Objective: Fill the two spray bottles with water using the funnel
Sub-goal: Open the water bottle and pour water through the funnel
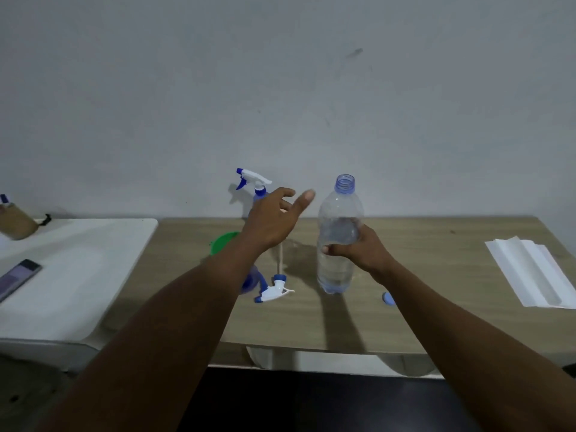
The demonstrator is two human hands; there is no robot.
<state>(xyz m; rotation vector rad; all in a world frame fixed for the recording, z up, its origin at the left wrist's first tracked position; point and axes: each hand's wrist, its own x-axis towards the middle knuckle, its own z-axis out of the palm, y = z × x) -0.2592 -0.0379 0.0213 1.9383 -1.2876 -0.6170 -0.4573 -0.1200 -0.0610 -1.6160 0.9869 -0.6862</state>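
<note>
The right grip (358,247) was clamped round the middle of a clear water bottle (338,232), fingers curled behind it and the thumb across its front. The bottle stood upright and uncapped, its base at the bench (436,275); whether it rested there or was just lifted could not be told. Water filled its lower part. The left grip (271,222) was spread apart and held nothing, its fingers stretched forward above the bench, just left of the water bottle.

Behind the left grip, by the wall, 1 spray bottle (254,182) stood upright with its white and blue trigger head screwed on; its body was mostly hidden by the hand. Below the left wrist the green funnel (226,241) showed partly behind the forearm. Nearer the bench's front edge a blue bottle body (251,283) peeked out from behind the same forearm, and just beside it lay a loose trigger head (274,289) on its side, its dip tube (280,257) pointing toward the wall.

A small blue cap (388,298) lay on the bench just beside the right forearm. Well to the right lay folded white paper (530,272). To the left, on a white surface (93,260), lay a phone (18,277) and a brown object (17,222)
</note>
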